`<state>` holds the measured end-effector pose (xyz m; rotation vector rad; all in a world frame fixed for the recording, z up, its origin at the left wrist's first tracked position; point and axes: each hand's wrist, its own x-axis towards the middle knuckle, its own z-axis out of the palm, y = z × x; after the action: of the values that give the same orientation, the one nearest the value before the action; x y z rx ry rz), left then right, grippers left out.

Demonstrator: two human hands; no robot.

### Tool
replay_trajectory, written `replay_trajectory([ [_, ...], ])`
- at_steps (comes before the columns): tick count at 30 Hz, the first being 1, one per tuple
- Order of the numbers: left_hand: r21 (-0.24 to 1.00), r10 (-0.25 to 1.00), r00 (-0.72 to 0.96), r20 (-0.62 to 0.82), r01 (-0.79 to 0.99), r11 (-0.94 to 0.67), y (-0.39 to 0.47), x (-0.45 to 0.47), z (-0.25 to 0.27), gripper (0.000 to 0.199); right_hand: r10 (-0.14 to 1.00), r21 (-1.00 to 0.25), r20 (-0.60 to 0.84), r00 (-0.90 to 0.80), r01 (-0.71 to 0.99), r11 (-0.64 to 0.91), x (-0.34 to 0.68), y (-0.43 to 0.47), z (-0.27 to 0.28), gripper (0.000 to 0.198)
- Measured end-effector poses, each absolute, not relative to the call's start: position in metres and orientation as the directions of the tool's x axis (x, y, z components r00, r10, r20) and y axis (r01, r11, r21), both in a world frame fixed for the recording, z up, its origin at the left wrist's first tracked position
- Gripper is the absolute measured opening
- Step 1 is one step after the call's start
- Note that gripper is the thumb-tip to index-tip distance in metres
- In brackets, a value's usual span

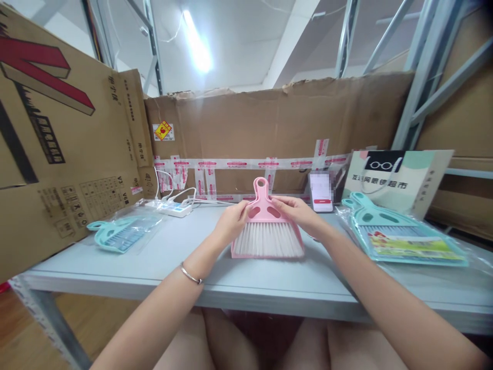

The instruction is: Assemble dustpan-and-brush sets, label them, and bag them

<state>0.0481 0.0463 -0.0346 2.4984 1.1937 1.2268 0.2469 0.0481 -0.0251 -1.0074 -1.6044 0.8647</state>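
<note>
In the middle of the table a pink hand brush with white bristles rests in a matching pink dustpan, their handles lined up and pointing away from me. My left hand is closed on the left shoulder of the set, thumb near the base of the handle. On the opposite shoulder, my right hand grips it the same way, fingers partly hidden behind. The dustpan's front edge faces me, close to the tabletop. Most of the pan is covered by the brush.
A turquoise brush set in clear plastic lies at left; another turquoise set lies at right. Behind stand a phone, a white power strip and a printed bag or board. Cardboard walls the back; a large box borders the left.
</note>
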Motion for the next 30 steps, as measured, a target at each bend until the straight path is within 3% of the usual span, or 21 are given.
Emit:
replay_trajectory([
  [5,0.380,0.705,0.371,0.605,0.643,-0.665,0.042,0.048,-0.033,0.032,0.924,-0.969,0.216,-0.316,0.050,0.243,0.239,0.054,-0.005,0.047],
  [10,0.378,0.744,0.368,0.558,0.685,-0.622,0.039,0.049,-0.033,0.030,0.955,-0.970,0.225,-0.194,0.043,0.237,0.230,0.058,-0.009,0.045],
  [19,0.319,0.783,0.382,0.490,0.757,-0.569,0.037,0.054,-0.032,0.032,0.941,-0.900,0.337,-0.036,0.280,0.334,0.230,0.065,-0.017,0.046],
  [30,0.197,0.818,0.390,0.422,0.842,-0.503,0.038,0.057,-0.033,0.030,0.961,-0.929,0.270,0.066,0.280,0.242,0.218,0.048,-0.008,0.042],
])
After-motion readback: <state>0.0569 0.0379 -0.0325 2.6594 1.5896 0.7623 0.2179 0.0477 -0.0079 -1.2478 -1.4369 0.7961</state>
